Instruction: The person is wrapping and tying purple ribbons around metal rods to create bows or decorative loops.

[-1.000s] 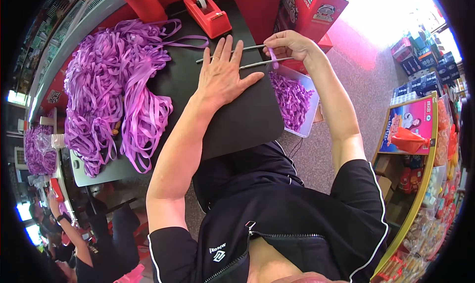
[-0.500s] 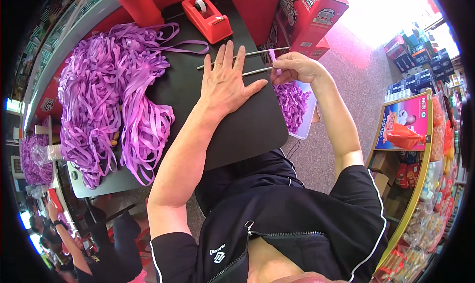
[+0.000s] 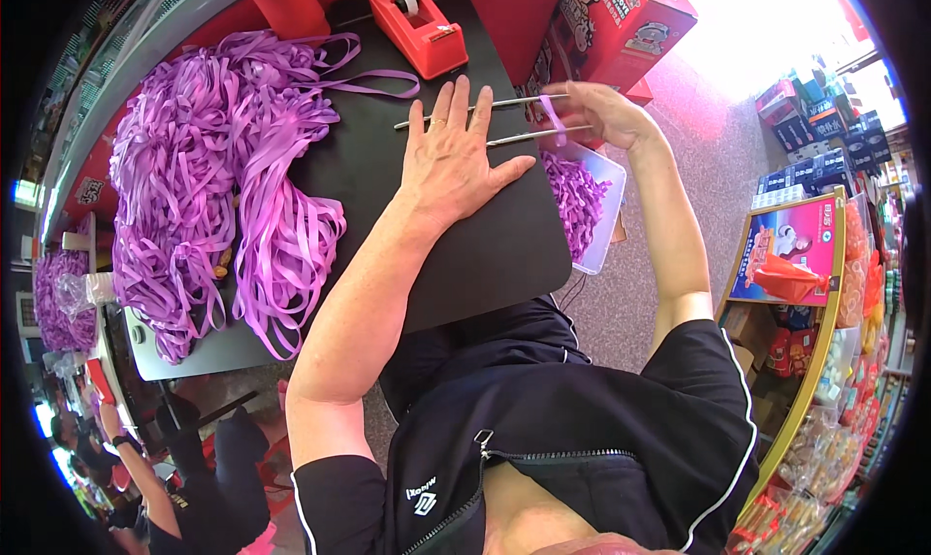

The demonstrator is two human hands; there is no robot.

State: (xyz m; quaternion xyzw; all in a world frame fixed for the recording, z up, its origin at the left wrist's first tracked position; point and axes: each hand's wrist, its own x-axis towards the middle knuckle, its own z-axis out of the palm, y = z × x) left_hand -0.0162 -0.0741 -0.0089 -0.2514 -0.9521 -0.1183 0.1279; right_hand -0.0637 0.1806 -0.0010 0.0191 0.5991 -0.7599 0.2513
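My left hand (image 3: 451, 162) lies flat on the black tabletop (image 3: 485, 254), fingers outstretched over two thin metal rods. The upper rod (image 3: 514, 101) and the lower rod (image 3: 524, 138) run roughly side by side, their right ends sticking out past the table edge. Across these ends passes a strand of purple ribbon (image 3: 554, 120). My right hand (image 3: 609, 115) is at the rod tips with curled fingers closed on the ribbon by the upper rod; they are slightly blurred. Below it, a pale plastic bin (image 3: 609, 211) holds short purple ribbon pieces (image 3: 577, 201).
A large heap of purple ribbon (image 3: 194, 167) covers the table's left side. A red tape dispenser (image 3: 419, 31) and a red cylinder (image 3: 283, 2) stand at the back. Red boxes (image 3: 630, 26) are beyond the right edge. Another person (image 3: 208, 468) sits at lower left.
My right hand has moved right and slightly up, around the rod ends. The ribbon now spans both rods. My left hand stays flat on them.
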